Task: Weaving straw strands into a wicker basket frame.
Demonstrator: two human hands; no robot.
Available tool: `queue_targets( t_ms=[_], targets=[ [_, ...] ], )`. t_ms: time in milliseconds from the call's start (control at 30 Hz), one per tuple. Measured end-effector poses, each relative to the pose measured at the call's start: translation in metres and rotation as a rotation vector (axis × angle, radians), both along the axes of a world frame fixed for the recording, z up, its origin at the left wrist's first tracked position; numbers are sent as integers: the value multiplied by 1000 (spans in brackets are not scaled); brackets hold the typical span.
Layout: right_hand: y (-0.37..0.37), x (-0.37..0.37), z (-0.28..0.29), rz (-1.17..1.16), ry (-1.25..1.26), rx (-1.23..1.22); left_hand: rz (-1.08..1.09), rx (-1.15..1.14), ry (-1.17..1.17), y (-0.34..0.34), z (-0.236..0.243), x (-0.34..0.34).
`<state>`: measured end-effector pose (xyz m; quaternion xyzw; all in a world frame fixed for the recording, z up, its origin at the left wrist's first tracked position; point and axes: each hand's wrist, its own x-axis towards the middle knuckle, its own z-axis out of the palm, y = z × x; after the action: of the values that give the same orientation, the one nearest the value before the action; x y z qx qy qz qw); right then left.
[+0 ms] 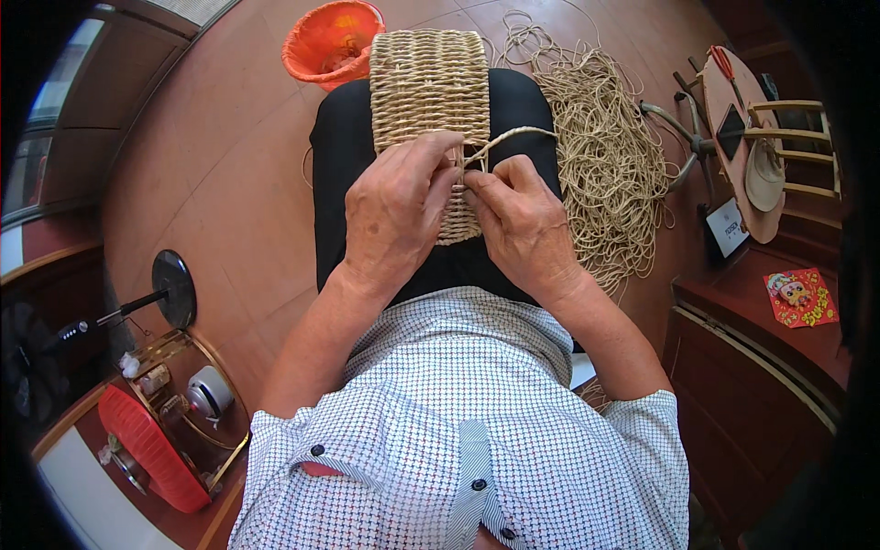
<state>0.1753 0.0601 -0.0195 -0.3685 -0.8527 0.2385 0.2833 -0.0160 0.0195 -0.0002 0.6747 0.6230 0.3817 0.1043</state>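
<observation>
Across my dark-trousered lap lies a woven basket piece [429, 78] of straw-coloured cord, its wide panel away from me and a narrower woven part [458, 220] close to my body. My left hand [399, 197] pinches the weave at the gap between these parts, thumb and fingertips together. Facing it, my right hand [521, 211] pinches at the same spot, its thumb and forefinger pressed together on the cord. A loose cord end [518, 131] arcs out from the gap to the right, over my thigh. The fingertips partly hide the strands they grip.
A big heap of loose cord [605, 156] covers the floor at my right. An orange-lined bin [316, 46] stands beyond my left knee. A round table [747, 137] and a wooden cabinet [747, 403] are on the right. At left are a fan base [174, 289] and a red-covered item [151, 449].
</observation>
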Motion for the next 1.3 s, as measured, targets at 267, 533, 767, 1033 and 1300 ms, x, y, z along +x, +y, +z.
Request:
queue_targets(
  t_ms=[267,533,767,1033,1300],
  targets=[
    [-5,-7,1,-64,95,-108,61,77,233,-19,-11,10],
    [12,-8,22,-39,4,-513,91,-22,400,-22,-9,23],
    [17,-3,25,26,9,-612,134,-162,288,-13,-11,31],
    [19,1,22,21,80,-922,170,-203,30,-8,-10,26],
    [0,-8,13,-81,123,-454,166,105,89,-21,-26,28]
  ],
)
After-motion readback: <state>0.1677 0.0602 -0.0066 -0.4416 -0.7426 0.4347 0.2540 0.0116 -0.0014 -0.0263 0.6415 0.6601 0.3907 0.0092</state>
